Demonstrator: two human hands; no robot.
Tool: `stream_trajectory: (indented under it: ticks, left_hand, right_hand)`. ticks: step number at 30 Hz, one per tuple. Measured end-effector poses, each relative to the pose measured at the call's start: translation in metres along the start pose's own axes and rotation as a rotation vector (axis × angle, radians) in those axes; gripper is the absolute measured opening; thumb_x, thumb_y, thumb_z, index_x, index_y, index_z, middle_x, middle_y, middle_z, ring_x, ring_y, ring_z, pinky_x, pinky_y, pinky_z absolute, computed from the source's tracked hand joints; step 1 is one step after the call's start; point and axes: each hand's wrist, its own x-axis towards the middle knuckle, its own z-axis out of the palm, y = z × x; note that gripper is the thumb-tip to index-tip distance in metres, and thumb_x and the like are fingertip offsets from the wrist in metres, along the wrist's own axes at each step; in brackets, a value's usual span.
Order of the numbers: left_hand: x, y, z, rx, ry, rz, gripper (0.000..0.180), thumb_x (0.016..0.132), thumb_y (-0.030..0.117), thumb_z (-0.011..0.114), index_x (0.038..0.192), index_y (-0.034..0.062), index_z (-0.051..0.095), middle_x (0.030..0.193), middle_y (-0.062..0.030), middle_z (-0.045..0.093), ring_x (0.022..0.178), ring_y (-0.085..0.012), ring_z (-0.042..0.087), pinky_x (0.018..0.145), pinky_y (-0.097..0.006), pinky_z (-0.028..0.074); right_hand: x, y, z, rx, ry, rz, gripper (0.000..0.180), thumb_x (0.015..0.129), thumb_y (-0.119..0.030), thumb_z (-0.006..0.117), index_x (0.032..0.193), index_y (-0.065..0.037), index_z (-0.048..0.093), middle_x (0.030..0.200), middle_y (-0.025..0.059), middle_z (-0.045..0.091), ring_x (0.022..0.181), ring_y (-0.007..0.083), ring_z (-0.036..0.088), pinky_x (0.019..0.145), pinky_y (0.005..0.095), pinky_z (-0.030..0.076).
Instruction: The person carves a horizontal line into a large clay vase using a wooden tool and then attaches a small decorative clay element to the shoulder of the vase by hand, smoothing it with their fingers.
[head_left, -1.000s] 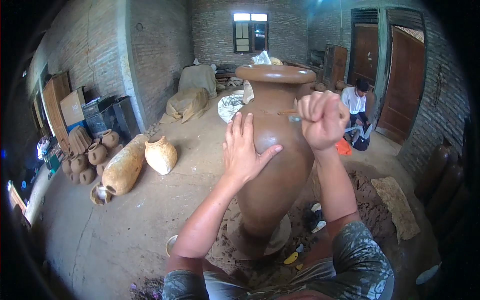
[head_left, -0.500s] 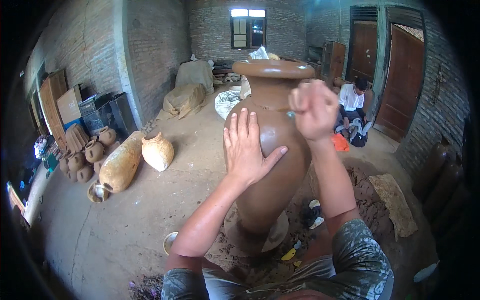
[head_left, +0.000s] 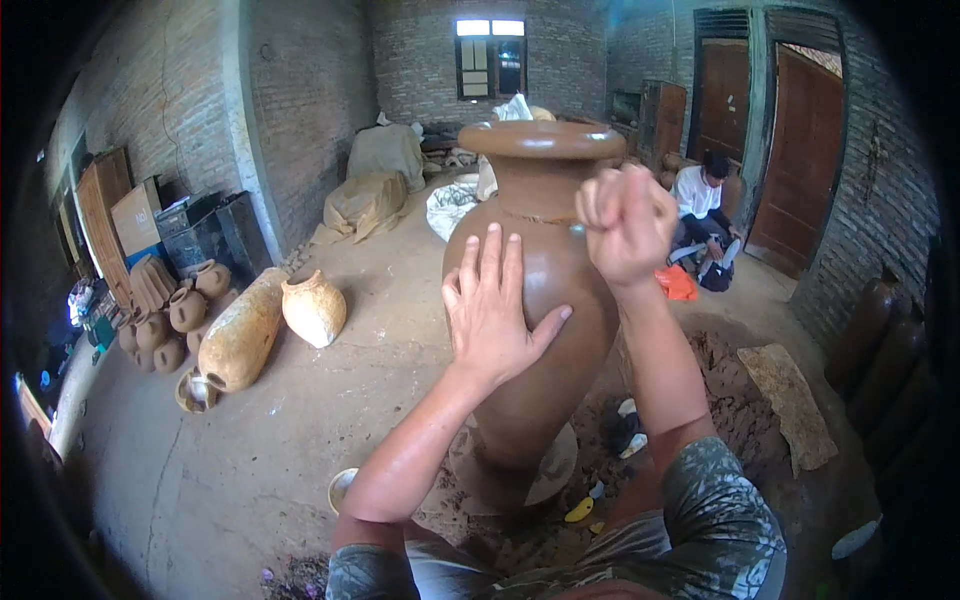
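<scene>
Left hand [head_left: 497, 315] flat and open on the belly of a tall brown clay jar [head_left: 535, 290], fingers spread wide, thumb out to the side, gripping nothing. Right hand [head_left: 625, 225] curled into a fist up at the shoulder of the jar, pinching a small thin tool [head_left: 578, 229] with its tip touching the clay just under the neck. Both bare arms coming up from the bottom edge, out of short spotted sleeves.

Jar upright in the middle, wide round lip on top, smooth and wet-looking sides, narrow foot set on a round disc [head_left: 520, 470] on the ground. Crumbly lumps of clay [head_left: 740, 400] piled just beside the disc, to the right. Small bowl [head_left: 343, 487] near the left elbow.

Dusty grey floor [head_left: 300, 430] with cracks. Off to the left, one long pale pot [head_left: 243, 328] lying on its side, a round pale pot [head_left: 314, 310] next to it, and a bunch of little dark pots [head_left: 170, 320] near the wall. Brick walls [head_left: 290, 110] all round, a bright window [head_left: 490, 55] at the far end, tall brown doors [head_left: 795, 160] on the right. Big lumps under cloth covers [head_left: 375, 180] by the far wall. Another person in a white top [head_left: 700, 200] sitting on the floor by the doors, well apart from the jar.
</scene>
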Motion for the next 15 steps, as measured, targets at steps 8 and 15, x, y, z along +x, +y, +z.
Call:
stream_trajectory:
  ticks: [8, 15]
  left_hand:
    - [-0.002, 0.010, -0.004, 0.063, 0.016, 0.007, 0.105, 0.083, 0.067, 0.073, 0.160, 0.0048, 0.038, 0.167, -0.0212, 0.032, 0.146, -0.0443, 0.035, 0.110, -0.057, 0.031]
    - [-0.001, 0.015, -0.019, -0.002, 0.098, 0.083, 0.089, 0.083, 0.053, 0.080, 0.151, 0.0038, 0.051, 0.158, -0.0199, 0.046, 0.136, -0.0398, 0.046, 0.108, -0.052, 0.035]
  right_hand:
    - [-0.004, -0.001, -0.004, 0.047, -0.021, 0.005, 0.048, 0.114, -0.031, 0.045, 0.073, -0.006, 0.044, 0.062, 0.0020, 0.038, 0.052, 0.0123, 0.031, 0.051, 0.0312, 0.024]
    - [-0.007, -0.027, -0.017, 0.108, -0.021, -0.079, 0.051, 0.112, -0.044, 0.048, 0.075, -0.010, 0.049, 0.063, -0.0013, 0.036, 0.052, 0.0122, 0.027, 0.051, 0.0302, 0.023]
